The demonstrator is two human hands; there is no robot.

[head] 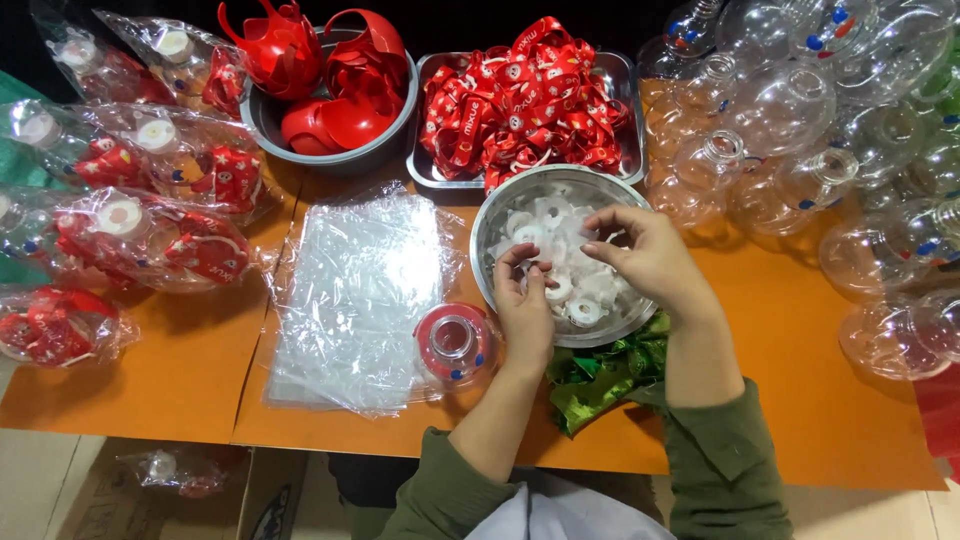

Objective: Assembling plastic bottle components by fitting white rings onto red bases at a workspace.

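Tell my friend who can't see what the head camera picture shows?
Both hands, left hand and right hand, reach into a metal bowl of white plastic caps on an orange table. Nearby lie clear plastic bags, red ribbons and clear round bottles.

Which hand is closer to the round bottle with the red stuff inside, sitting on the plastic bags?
The left hand. It reaches into the metal bowl just right of the round bottle. The right hand is over the bowl too, farther right.
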